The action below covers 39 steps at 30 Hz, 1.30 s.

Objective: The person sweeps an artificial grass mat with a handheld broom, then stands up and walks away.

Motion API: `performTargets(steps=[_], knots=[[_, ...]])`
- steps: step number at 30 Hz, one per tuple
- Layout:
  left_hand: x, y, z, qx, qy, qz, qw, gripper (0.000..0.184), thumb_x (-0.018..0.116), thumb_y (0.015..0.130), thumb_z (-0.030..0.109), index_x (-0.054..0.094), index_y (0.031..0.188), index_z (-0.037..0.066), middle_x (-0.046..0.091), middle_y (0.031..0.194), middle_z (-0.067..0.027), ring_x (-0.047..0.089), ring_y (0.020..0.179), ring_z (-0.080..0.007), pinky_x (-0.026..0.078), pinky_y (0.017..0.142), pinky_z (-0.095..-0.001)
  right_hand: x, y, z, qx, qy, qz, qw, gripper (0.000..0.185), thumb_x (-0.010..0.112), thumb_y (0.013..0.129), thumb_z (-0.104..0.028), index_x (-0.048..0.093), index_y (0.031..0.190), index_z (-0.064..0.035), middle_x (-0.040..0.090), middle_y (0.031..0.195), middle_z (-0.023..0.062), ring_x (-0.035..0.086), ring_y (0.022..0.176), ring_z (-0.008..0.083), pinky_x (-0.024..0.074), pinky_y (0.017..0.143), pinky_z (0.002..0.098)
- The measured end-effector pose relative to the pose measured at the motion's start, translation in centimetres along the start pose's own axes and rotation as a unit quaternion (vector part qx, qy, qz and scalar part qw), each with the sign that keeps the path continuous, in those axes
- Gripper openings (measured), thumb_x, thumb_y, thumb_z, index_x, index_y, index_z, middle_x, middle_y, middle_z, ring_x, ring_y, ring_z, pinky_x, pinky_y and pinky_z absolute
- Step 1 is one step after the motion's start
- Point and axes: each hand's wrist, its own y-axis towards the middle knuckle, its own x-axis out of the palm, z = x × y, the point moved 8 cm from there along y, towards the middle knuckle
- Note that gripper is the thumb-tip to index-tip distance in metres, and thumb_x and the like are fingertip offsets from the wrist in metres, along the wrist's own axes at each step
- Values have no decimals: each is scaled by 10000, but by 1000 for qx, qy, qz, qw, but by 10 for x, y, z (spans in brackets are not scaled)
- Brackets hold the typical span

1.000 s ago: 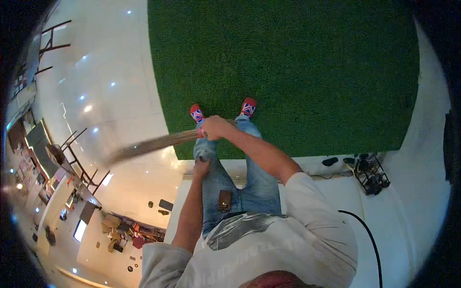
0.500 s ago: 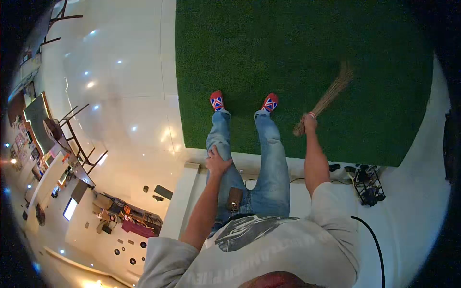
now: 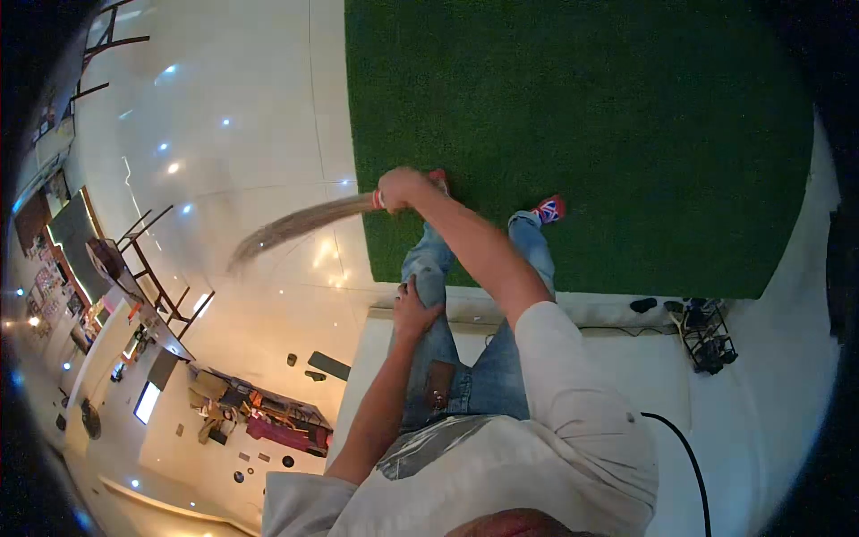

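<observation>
My right hand (image 3: 407, 190) is closed around the handle of a straw hand broom (image 3: 309, 222), by a red and white band. The arm reaches across my body, and the broom points left past the edge of the green turf mat (image 3: 582, 107). Its bristle end is blurred and lies over the pale glossy floor (image 3: 242, 170). My left hand (image 3: 417, 313) rests on my left knee, thumb apart from the fingers, holding nothing. One foot in a patterned sock (image 3: 550, 209) shows on the mat; the other is partly covered by my right hand.
A small black rack with dark items (image 3: 707, 336) stands on the right below the mat, beside dark shoes (image 3: 642, 305). A cable (image 3: 626, 330) runs along the floor there. Dark wooden stools (image 3: 157, 268) and a counter stand far left.
My right hand has swung the broom from the right side of the mat leftward across my legs, over the mat's left edge. My left hand stays on the knee. The view has shifted slightly.
</observation>
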Motion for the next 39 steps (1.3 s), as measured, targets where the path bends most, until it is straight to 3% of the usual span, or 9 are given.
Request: performTargets(steps=[8,12,20,22,25,26,29,34,39], knots=[[12,1,-6,7,36,5,999,1006,750,595,430,250,1394,77,390,1306,-236,481,1106,-406,446,899,-461,144,-101,75,84,254,156,951,448,681,623,-292,630,980,-26,646,909,208,637,846,325,503,736,396],[15,-10,14,-3,46,23,999,997,751,592,435,270,1383,66,407,1291,-234,494,1091,-399,459,876,-460,184,-270,177,323,339,397,789,327,687,645,-276,621,820,-9,637,739,199,636,721,359,509,673,428],[46,-37,58,-17,63,73,995,929,746,594,415,326,1343,61,410,1284,-239,509,1048,-414,460,859,-469,260,-451,379,550,456,397,576,446,628,711,-396,623,886,14,632,826,203,636,699,299,494,640,419],[61,-42,69,-15,60,91,994,927,747,593,410,324,1344,69,400,1292,-242,509,1049,-421,456,860,-480,332,-416,483,588,352,361,633,393,621,725,-382,642,842,-7,639,812,190,641,712,298,498,646,428],[89,-48,77,-22,54,110,992,929,742,598,413,312,1351,81,387,1302,-245,506,1062,-427,452,857,-496,245,-324,414,452,354,302,761,323,611,761,-344,631,764,-22,626,691,136,608,629,260,480,572,393],[94,-48,81,-25,56,118,991,930,739,601,415,306,1354,84,383,1305,-246,504,1068,-429,451,854,-501,257,-275,387,378,563,360,641,311,626,744,-341,638,777,-32,596,639,129,579,578,261,461,529,390],[119,-53,86,-39,88,112,989,929,720,622,439,284,1365,91,375,1311,-249,480,1101,-441,420,887,-522,178,-176,260,227,247,182,924,231,633,713,-247,684,895,-115,640,832,153,627,801,278,485,669,470],[151,-58,86,-101,88,38,990,874,655,706,462,263,1378,65,369,1324,-246,448,1132,-451,382,933,-517,130,-133,175,183,10,188,965,226,638,711,-302,712,863,-153,687,904,76,660,806,257,515,646,409],[108,-88,157,101,-172,136,970,345,514,877,276,603,1035,-18,618,1014,-212,582,992,-306,437,858,-400,121,-266,164,101,32,248,963,203,638,680,-334,702,717,-145,674,722,109,656,700,290,514,627,432]])
